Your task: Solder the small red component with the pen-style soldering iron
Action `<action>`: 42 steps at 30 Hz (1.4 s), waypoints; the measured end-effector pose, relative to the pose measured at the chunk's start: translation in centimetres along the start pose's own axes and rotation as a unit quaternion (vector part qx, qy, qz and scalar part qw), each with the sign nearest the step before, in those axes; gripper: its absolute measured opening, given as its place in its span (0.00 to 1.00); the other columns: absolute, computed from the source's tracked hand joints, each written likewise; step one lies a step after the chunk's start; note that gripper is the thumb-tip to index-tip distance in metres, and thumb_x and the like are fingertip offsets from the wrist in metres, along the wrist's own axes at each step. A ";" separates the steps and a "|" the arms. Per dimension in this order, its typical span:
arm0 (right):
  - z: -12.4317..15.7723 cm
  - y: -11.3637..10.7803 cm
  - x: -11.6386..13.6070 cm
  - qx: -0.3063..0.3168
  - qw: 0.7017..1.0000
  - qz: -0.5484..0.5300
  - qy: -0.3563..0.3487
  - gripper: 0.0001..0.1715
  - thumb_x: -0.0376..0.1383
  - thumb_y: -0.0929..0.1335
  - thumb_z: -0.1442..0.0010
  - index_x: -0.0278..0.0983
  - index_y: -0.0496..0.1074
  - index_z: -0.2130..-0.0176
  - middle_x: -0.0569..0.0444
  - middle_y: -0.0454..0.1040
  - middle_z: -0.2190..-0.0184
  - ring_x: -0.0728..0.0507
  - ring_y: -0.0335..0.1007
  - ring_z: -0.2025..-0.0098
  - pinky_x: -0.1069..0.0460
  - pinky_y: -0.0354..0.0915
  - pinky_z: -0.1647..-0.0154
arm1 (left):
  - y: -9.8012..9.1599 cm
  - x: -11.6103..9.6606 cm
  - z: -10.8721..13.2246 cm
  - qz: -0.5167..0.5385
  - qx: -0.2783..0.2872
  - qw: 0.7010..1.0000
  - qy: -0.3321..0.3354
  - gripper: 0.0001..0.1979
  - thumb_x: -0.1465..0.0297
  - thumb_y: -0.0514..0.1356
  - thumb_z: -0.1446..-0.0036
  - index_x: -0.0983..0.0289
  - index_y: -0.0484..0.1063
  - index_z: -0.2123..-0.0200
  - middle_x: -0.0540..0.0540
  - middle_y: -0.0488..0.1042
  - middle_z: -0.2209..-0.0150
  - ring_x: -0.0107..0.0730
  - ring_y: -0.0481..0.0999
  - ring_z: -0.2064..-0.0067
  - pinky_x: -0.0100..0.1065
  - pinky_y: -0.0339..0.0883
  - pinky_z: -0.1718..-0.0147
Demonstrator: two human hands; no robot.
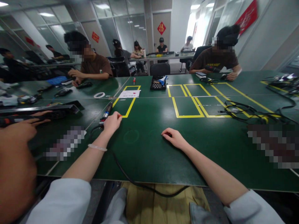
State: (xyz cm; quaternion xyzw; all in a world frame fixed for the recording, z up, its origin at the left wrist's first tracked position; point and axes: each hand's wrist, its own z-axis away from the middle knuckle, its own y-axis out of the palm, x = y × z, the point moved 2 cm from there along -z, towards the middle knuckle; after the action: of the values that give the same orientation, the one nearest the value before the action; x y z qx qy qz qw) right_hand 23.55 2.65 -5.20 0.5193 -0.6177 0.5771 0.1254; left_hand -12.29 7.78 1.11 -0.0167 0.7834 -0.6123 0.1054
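My left hand (113,122) is closed at the near corner of a yellow taped frame (130,107), its fingertips pinched together. A tiny orange-red spot shows at those fingertips, too small to name. Just behind this hand lies a dark cylindrical tool (107,111) that looks like an electric screwdriver, partly hidden by the hand. My right hand (174,137) rests on the green table (144,155) with its fingers loosely curled in, and nothing shows in them. Between the hands a faint ring mark is visible on the tabletop.
A black tray (158,83) with a blue-and-white item stands farther back, near a paper sheet (130,94), a red screwdriver (134,81) and a tape roll (99,95). Black cables (240,109) tangle at right. A neighbour's arm (17,140) reaches in at left; co-workers sit opposite.
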 end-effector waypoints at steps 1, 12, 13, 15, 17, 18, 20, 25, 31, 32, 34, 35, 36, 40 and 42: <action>0.0 0.0 0.0 0.000 1.000 -0.001 0.000 0.08 0.35 0.65 0.39 0.37 0.74 0.62 0.53 0.74 0.67 0.46 0.69 0.66 0.52 0.65 0.62 | 0.4 -1.8 0.5 0.068 0.029 0.997 0.023 0.17 0.61 0.51 0.39 0.65 0.70 0.54 0.57 0.75 0.61 0.37 0.73 0.60 0.38 0.65 0.60; 0.3 0.5 1.4 0.053 0.991 -0.118 -0.019 0.15 0.36 0.68 0.42 0.36 0.67 0.54 0.56 0.73 0.69 0.49 0.68 0.69 0.54 0.65 0.64 | 3.5 -15.2 8.8 0.490 0.381 0.741 0.257 0.27 0.60 0.57 0.41 0.65 0.63 0.42 0.50 0.71 0.70 0.27 0.69 0.68 0.31 0.62 0.65; 0.3 0.6 1.6 0.056 0.992 -0.111 -0.019 0.12 0.36 0.67 0.41 0.36 0.67 0.57 0.55 0.73 0.68 0.49 0.67 0.68 0.54 0.64 0.64 | 3.6 -15.2 9.0 0.492 0.381 0.739 0.259 0.27 0.60 0.57 0.41 0.65 0.62 0.41 0.50 0.71 0.70 0.27 0.69 0.67 0.31 0.61 0.65; 0.2 0.7 1.8 0.057 0.993 -0.106 -0.017 0.09 0.36 0.67 0.41 0.36 0.68 0.59 0.55 0.73 0.69 0.49 0.67 0.69 0.54 0.64 0.65 | 3.8 -15.0 9.1 0.496 0.381 0.736 0.259 0.28 0.60 0.57 0.41 0.65 0.60 0.40 0.51 0.71 0.69 0.27 0.69 0.67 0.31 0.62 0.64; 0.2 0.8 1.8 0.056 0.993 -0.106 -0.014 0.08 0.36 0.66 0.41 0.36 0.68 0.60 0.55 0.73 0.69 0.50 0.67 0.69 0.54 0.64 0.65 | 4.1 -14.8 9.1 0.510 0.382 0.729 0.249 0.27 0.61 0.56 0.40 0.65 0.60 0.40 0.52 0.72 0.68 0.28 0.71 0.65 0.32 0.63 0.62; 0.2 0.8 1.8 0.052 0.993 -0.106 -0.011 0.08 0.36 0.66 0.41 0.36 0.68 0.60 0.55 0.73 0.69 0.50 0.67 0.70 0.54 0.64 0.66 | 4.3 -14.8 9.0 0.517 0.381 0.727 0.241 0.27 0.61 0.56 0.40 0.66 0.60 0.41 0.52 0.72 0.68 0.28 0.71 0.65 0.32 0.64 0.62; 0.2 0.6 1.6 0.036 0.994 -0.104 -0.002 0.08 0.37 0.66 0.40 0.36 0.67 0.60 0.55 0.72 0.69 0.50 0.67 0.70 0.54 0.64 0.66 | 4.7 -14.7 8.9 0.530 0.374 0.728 0.222 0.24 0.60 0.56 0.40 0.67 0.62 0.44 0.53 0.72 0.67 0.28 0.72 0.65 0.33 0.65 0.61; 0.3 0.4 1.5 0.004 0.995 -0.103 0.007 0.09 0.38 0.66 0.39 0.36 0.68 0.59 0.55 0.73 0.69 0.49 0.67 0.70 0.55 0.63 0.68 | 5.3 -14.8 8.8 0.524 0.351 0.750 0.198 0.19 0.57 0.53 0.39 0.68 0.69 0.58 0.54 0.72 0.68 0.27 0.70 0.68 0.31 0.65 0.65; 0.4 0.7 1.4 0.020 0.995 -0.100 0.001 0.10 0.38 0.66 0.40 0.37 0.67 0.58 0.56 0.73 0.69 0.50 0.66 0.71 0.55 0.63 0.68 | 5.2 -15.0 9.2 0.504 0.332 0.767 0.218 0.17 0.57 0.57 0.42 0.67 0.71 0.61 0.54 0.73 0.68 0.28 0.71 0.66 0.31 0.64 0.64; 0.3 0.8 1.3 0.022 0.994 -0.107 0.003 0.11 0.38 0.66 0.40 0.37 0.66 0.57 0.56 0.73 0.69 0.50 0.66 0.71 0.55 0.63 0.68 | 5.2 -15.0 9.2 0.504 0.328 0.769 0.218 0.17 0.58 0.57 0.42 0.67 0.71 0.61 0.53 0.73 0.68 0.28 0.71 0.66 0.31 0.64 0.64; 0.3 0.8 1.2 0.022 0.992 -0.126 0.009 0.12 0.38 0.67 0.40 0.37 0.66 0.57 0.56 0.74 0.69 0.50 0.67 0.70 0.54 0.63 0.67 | 5.2 -15.0 9.3 0.504 0.321 0.771 0.218 0.16 0.59 0.58 0.43 0.67 0.70 0.61 0.53 0.73 0.68 0.28 0.72 0.66 0.30 0.64 0.65; 0.3 0.8 1.2 0.021 0.991 -0.133 0.011 0.12 0.39 0.66 0.40 0.37 0.66 0.57 0.55 0.74 0.68 0.50 0.67 0.70 0.54 0.63 0.67 | 5.2 -15.0 9.3 0.503 0.320 0.773 0.218 0.16 0.59 0.58 0.43 0.67 0.70 0.61 0.54 0.73 0.68 0.28 0.72 0.66 0.30 0.64 0.65; 0.3 0.8 1.1 0.020 0.991 -0.134 0.012 0.11 0.39 0.66 0.40 0.37 0.66 0.58 0.55 0.74 0.68 0.49 0.67 0.70 0.54 0.63 0.67 | 5.1 -15.0 9.3 0.501 0.319 0.775 0.216 0.16 0.59 0.59 0.43 0.67 0.70 0.61 0.54 0.73 0.68 0.28 0.72 0.67 0.30 0.64 0.65; 0.2 0.5 1.3 0.007 0.993 -0.115 0.005 0.07 0.38 0.65 0.39 0.37 0.67 0.60 0.56 0.72 0.69 0.49 0.66 0.70 0.54 0.63 0.67 | 4.9 -15.2 9.3 0.512 0.325 0.769 0.202 0.16 0.59 0.60 0.44 0.67 0.70 0.61 0.55 0.75 0.67 0.28 0.72 0.66 0.32 0.65 0.64; 0.2 0.5 1.4 0.003 0.994 -0.106 -0.003 0.07 0.37 0.65 0.39 0.37 0.67 0.60 0.56 0.71 0.69 0.50 0.65 0.70 0.55 0.62 0.67 | 4.8 -15.2 9.3 0.527 0.328 0.760 0.196 0.17 0.59 0.59 0.44 0.68 0.69 0.60 0.56 0.75 0.66 0.28 0.72 0.65 0.33 0.66 0.62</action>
State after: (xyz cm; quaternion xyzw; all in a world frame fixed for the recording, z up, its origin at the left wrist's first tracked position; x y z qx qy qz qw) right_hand 22.66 1.66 -4.48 0.5843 -0.5574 0.5608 0.1825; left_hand 4.83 2.44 -3.46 0.5541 0.4238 -0.6696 0.2548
